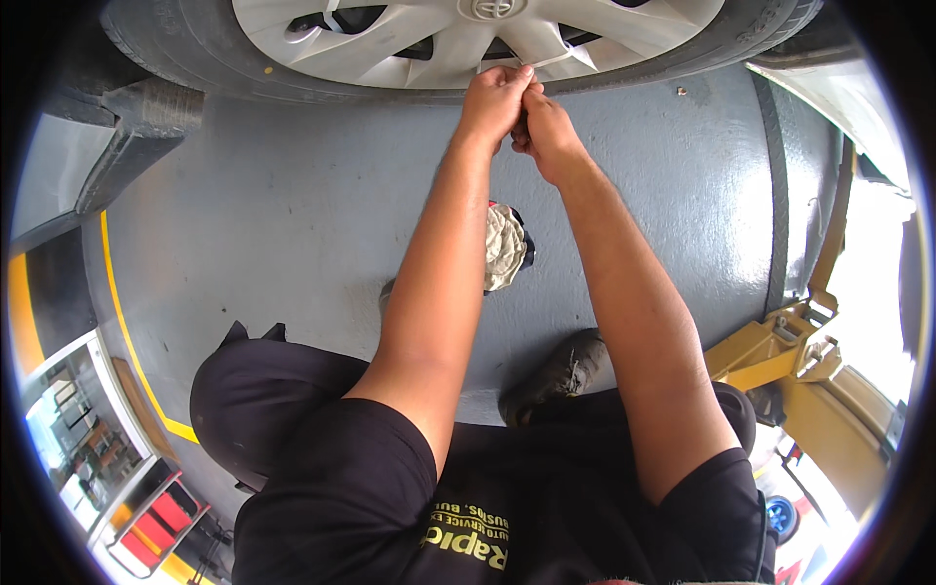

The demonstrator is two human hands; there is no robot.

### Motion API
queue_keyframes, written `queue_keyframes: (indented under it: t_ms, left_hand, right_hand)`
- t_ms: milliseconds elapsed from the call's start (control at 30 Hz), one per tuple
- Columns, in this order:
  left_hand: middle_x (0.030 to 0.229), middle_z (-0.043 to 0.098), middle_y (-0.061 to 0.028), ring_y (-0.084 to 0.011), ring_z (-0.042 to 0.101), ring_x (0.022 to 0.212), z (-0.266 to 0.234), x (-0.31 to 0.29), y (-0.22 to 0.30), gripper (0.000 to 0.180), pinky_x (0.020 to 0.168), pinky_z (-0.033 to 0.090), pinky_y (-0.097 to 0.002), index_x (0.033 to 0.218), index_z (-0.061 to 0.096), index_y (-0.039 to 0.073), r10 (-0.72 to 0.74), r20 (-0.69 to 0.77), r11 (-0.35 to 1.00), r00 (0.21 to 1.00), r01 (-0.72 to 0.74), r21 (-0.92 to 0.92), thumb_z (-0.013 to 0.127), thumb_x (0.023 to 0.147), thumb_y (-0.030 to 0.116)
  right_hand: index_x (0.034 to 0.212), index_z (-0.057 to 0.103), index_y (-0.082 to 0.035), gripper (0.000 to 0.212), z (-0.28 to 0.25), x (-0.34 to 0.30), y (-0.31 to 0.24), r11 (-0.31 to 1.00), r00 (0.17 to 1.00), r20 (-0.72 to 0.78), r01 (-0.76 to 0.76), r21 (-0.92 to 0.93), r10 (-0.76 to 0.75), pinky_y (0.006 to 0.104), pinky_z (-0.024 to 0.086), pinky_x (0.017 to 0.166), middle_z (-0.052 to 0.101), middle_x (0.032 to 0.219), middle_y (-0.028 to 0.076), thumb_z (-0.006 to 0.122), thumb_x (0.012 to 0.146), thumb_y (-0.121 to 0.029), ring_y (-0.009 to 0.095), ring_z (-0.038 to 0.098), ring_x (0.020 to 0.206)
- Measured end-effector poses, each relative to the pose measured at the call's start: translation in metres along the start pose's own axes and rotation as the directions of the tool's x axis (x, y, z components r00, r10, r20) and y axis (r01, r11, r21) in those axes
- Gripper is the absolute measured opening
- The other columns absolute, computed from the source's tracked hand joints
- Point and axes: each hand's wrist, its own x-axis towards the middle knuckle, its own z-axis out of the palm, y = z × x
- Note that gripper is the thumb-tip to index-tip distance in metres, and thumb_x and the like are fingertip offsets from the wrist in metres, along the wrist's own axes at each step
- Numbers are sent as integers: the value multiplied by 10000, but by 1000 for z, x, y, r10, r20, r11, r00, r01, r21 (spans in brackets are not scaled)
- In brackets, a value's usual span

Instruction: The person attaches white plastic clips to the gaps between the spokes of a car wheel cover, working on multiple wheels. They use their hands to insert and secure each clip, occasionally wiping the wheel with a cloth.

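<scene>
A silver multi-spoke wheel cover (453,54) sits in a black tyre (195,63) at the top of the view. Round one of its spokes passes a thin white cable tie (558,60), which runs down to my fingers. My left hand (492,102) is closed, its thumb and fingertips pinching at the tie's near end. Pressed against it, my right hand (554,132) is also closed; what lies inside its curled fingers is hidden. Another white cable tie (331,21) shows on a spoke further left.
Below my hands a bunched beige cloth item (504,247) lies on the grey floor (283,214). My shoe (558,375) is near it. A yellow metal lift arm (770,346) stands at right, a dark vehicle panel (93,161) at left. Red chairs (156,526) are lower left.
</scene>
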Motion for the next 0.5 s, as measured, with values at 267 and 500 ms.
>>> queue_keyframes:
  t_ms: [267,500]
  left_hand:
    - [944,746,-215,-401,715,921,0,2,21,346,839,557,-482,998,740,23,334,16,451,942,-175,875,613,986,344]
    - [887,750,-178,-409,715,852,-7,4,20,314,772,574,-499,936,752,66,432,59,318,900,-214,924,621,990,346]
  right_hand:
    - [1033,636,-152,251,-7,22,13,999,982,190,-4,49,-5,304,412,636,564,771,-37,445,1094,-303,105,469,647]
    - [1235,633,-135,314,9,40,19,994,983,183,-40,98,21,340,534,778,695,1018,10,454,1096,-352,132,630,830]
